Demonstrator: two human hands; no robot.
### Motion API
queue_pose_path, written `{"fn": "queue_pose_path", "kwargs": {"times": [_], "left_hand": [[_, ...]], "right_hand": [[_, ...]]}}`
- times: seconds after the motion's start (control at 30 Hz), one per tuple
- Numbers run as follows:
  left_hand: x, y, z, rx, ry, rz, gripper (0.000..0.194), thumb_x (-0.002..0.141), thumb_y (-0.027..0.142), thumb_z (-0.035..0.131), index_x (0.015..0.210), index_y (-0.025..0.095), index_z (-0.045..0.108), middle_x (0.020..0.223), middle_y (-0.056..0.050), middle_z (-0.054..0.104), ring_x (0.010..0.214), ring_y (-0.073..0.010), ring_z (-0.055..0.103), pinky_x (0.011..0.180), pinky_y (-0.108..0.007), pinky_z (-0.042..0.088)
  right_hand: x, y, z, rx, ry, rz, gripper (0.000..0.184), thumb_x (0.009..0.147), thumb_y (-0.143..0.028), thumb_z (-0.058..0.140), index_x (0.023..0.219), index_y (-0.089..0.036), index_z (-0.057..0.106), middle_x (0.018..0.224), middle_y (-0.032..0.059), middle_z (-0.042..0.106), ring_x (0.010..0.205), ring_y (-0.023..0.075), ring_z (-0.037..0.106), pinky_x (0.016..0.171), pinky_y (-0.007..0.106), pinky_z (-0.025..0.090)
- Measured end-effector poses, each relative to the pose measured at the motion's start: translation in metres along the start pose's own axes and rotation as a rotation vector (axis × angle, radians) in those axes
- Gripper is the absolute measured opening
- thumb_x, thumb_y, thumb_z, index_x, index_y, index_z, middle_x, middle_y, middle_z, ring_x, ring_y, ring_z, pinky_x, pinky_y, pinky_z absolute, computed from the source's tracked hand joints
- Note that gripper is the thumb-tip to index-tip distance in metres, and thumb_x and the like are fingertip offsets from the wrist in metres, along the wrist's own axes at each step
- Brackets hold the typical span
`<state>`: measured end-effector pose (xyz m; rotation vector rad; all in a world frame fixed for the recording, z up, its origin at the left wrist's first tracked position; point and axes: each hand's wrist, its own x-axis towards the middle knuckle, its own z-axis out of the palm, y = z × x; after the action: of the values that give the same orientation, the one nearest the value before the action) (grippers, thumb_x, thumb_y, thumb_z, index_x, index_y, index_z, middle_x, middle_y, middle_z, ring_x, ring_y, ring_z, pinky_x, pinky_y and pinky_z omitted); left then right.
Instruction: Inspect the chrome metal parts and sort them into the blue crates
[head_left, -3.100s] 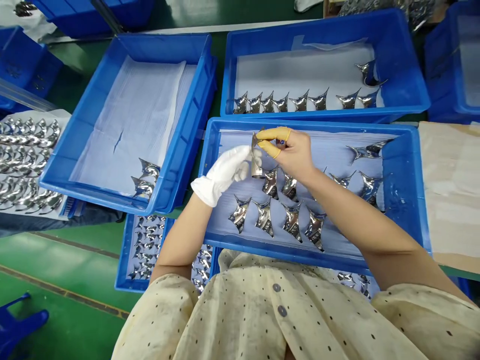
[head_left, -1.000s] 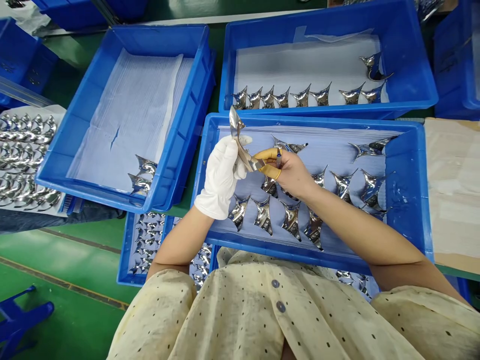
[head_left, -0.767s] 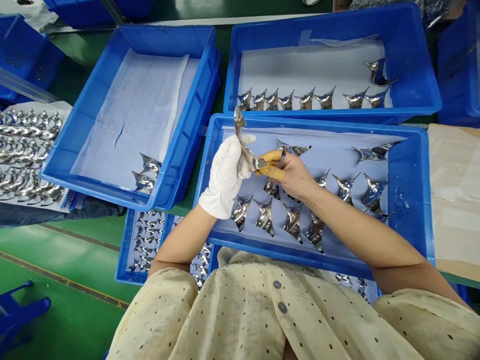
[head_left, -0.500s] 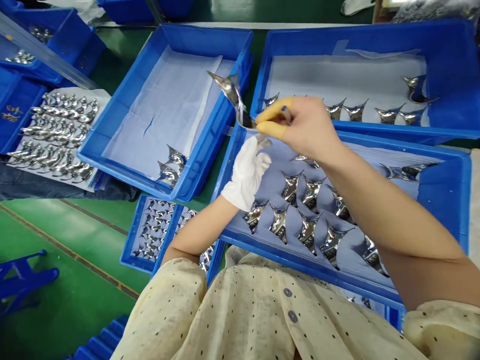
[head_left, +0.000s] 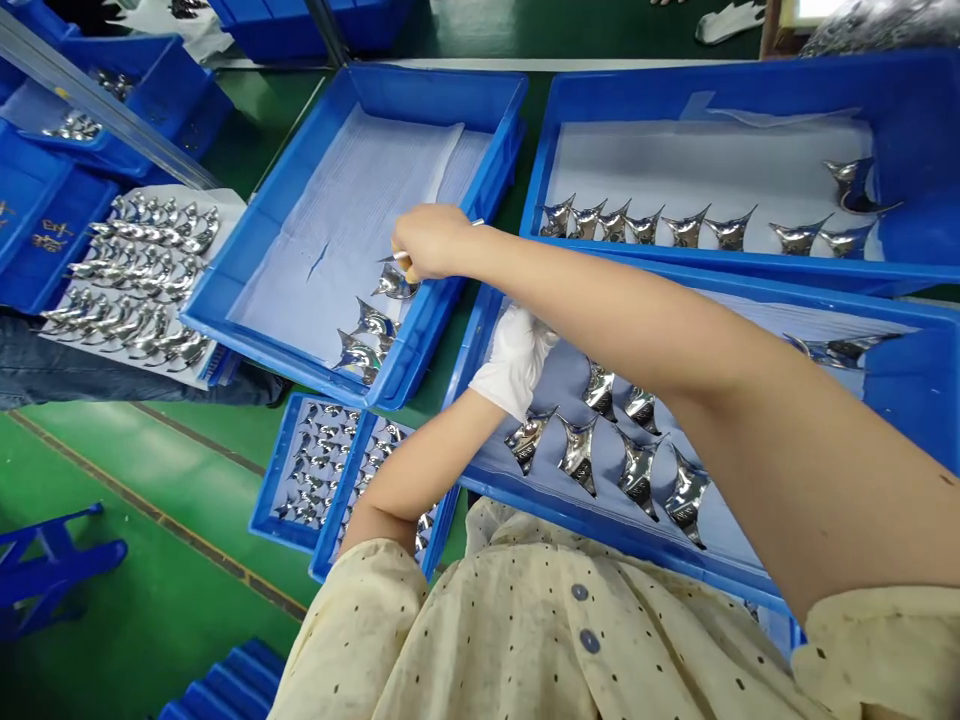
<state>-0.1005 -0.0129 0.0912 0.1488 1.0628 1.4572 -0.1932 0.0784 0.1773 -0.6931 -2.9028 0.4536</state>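
On my feed the yellow-capped fingers (head_left: pixel 406 263) of the right hand (head_left: pixel 433 243) sit together at the top of a chrome piece (head_left: pixel 394 284). The hand covers the contact, so I cannot tell whether they are clamped on it or only touching. A slim stick (head_left: pixel 475 222) pokes out past the knuckles, and I cannot make out what it is.

The chrome piece lies just inside the right wall of the paper-lined tray (head_left: pixel 420 78), over its white paper sheet (head_left: pixel 322 200). Two matching pieces (head_left: pixel 367 340) sit between it and the tray's near corner.

The right forearm (head_left: pixel 637 330) crosses above the front tray (head_left: pixel 600 540) and blocks my view of the fingers of the gloved left hand (head_left: pixel 516 362), so their state is hidden too. That hand hovers inside the tray's left edge, above rows of chrome pieces (head_left: pixel 581 455).

Beyond, a back tray (head_left: pixel 750 75) holds a row of pieces (head_left: pixel 705 228) along its near wall. A small tray (head_left: pixel 319 470) packed with pieces sits by the near-left corner of the paper-lined tray, and a sheet of pieces (head_left: pixel 142 260) lies off its left side.
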Motion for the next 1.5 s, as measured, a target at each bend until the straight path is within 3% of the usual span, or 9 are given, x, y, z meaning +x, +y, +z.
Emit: {"fn": "queue_pose_path", "kwargs": {"times": [0.1,0.23,0.37,0.47,0.73,1.0,1.23,1.4,1.5], "left_hand": [[-0.002,0.011,-0.004,-0.114,0.021,0.072,0.01,0.104,0.024,0.059,0.099,0.018,0.066,0.082,0.001,0.065,0.056,-0.0043,0.053,0.051,-0.015,0.043],[-0.001,0.022,-0.014,-0.135,0.029,0.184,0.013,0.103,0.029,0.063,0.097,0.019,0.07,0.086,0.0,0.066,0.057,-0.0033,0.053,0.052,-0.014,0.045],[0.005,0.019,-0.02,-0.084,-0.029,0.263,0.021,0.097,0.041,0.073,0.101,0.021,0.072,0.089,0.0,0.066,0.059,-0.0031,0.055,0.054,-0.016,0.047],[0.008,0.013,-0.021,-0.025,-0.072,0.241,0.027,0.09,0.045,0.081,0.103,0.022,0.072,0.091,0.001,0.066,0.06,-0.0032,0.056,0.055,-0.018,0.048],[0.006,0.001,-0.018,0.174,-0.089,0.174,0.027,0.087,0.041,0.081,0.102,0.022,0.069,0.088,0.002,0.065,0.056,-0.0027,0.055,0.05,-0.017,0.044],[-0.024,0.002,-0.014,0.825,-0.546,0.5,0.048,0.087,0.051,0.079,0.126,0.025,0.068,0.103,-0.005,0.073,0.08,-0.014,0.066,0.077,-0.03,0.056],[-0.042,0.006,-0.009,0.753,-0.538,0.442,0.049,0.077,0.052,0.088,0.112,0.025,0.066,0.074,0.004,0.066,0.054,-0.0088,0.056,0.054,-0.023,0.05],[-0.055,0.007,-0.003,0.75,-0.3,0.496,0.03,0.081,0.043,0.085,0.091,0.023,0.065,0.053,0.008,0.06,0.041,-0.0081,0.052,0.043,-0.02,0.041],[-0.056,0.0,-0.006,0.787,-0.205,0.626,0.029,0.081,0.04,0.086,0.089,0.023,0.064,0.053,0.009,0.062,0.04,-0.0085,0.055,0.044,-0.021,0.044]], "right_hand": [[-0.039,0.019,-0.023,0.041,0.116,0.047,0.021,0.091,-0.027,0.072,0.109,-0.016,0.078,0.095,0.0063,0.074,0.099,0.024,0.068,0.084,0.032,0.048],[-0.127,0.072,-0.034,-0.031,0.134,0.257,0.038,0.104,-0.039,0.054,0.102,-0.01,0.078,0.091,0.0107,0.073,0.091,0.0227,0.067,0.075,0.029,0.041],[-0.222,0.126,-0.002,-0.165,-0.192,0.566,0.033,0.094,-0.04,0.069,0.115,-0.016,0.079,0.106,0.0117,0.078,0.095,0.0274,0.069,0.068,0.029,0.037],[-0.263,0.143,0.026,-0.224,-0.207,0.635,0.047,0.096,-0.036,0.066,0.14,-0.021,0.069,0.134,0.0151,0.071,0.112,0.0312,0.069,0.071,0.031,0.039],[-0.264,0.142,0.033,-0.218,-0.213,0.555,0.037,0.101,-0.022,0.05,0.128,-0.015,0.075,0.129,0.0184,0.072,0.108,0.0321,0.07,0.073,0.034,0.042],[-0.285,0.112,0.012,0.519,0.378,0.014,0.017,0.098,-0.028,0.064,0.106,-0.02,0.077,0.104,0.0058,0.076,0.091,0.0165,0.067,0.082,0.029,0.05],[-0.292,0.092,0.006,0.953,0.434,-0.192,0.006,0.096,-0.025,0.071,0.095,-0.019,0.073,0.092,0.0021,0.073,0.078,0.0098,0.063,0.069,0.022,0.048],[-0.293,0.08,0.021,1.258,0.506,-0.01,0.039,0.089,-0.032,0.081,0.124,-0.025,0.066,0.104,-0.0017,0.072,0.05,0.0015,0.025,0.049,0.021,0.03],[-0.289,0.072,0.029,1.25,0.63,0.146,0.03,0.085,-0.037,0.085,0.104,-0.021,0.07,0.091,-0.0022,0.07,0.052,0.0029,0.027,0.05,0.022,0.031]]}}
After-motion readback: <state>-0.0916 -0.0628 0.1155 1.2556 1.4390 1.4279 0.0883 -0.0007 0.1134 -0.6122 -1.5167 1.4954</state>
